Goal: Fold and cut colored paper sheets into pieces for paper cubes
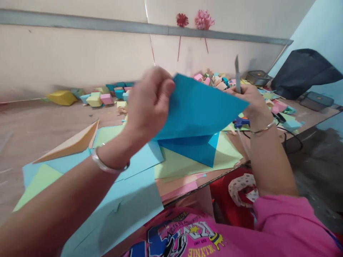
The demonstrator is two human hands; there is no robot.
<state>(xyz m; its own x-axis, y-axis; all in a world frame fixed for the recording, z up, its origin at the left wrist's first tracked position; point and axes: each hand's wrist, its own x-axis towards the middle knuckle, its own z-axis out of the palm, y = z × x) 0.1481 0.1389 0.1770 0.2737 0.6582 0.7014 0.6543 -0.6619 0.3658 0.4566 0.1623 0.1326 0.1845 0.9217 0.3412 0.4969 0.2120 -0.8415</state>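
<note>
My left hand (150,103) is closed in a pinch on the upper left edge of a folded blue paper sheet (198,107), held up above the table. At the sheet's right tip my right hand (254,105) grips it too, together with a thin grey blade-like tool (237,73) that sticks straight up; I cannot tell what tool it is. Both wrists wear a metal bangle. Under the raised sheet lies another blue sheet (195,150) on a stack of light green, pale blue, peach and pink papers (139,178).
A wooden table (34,128) carries several folded paper boxes (99,98) along the wall. More paper shapes, a blue glue gun (241,122) and a black cable lie at the right. A dark bag (302,71) sits far right. Two paper flowers (195,20) hang on the wall.
</note>
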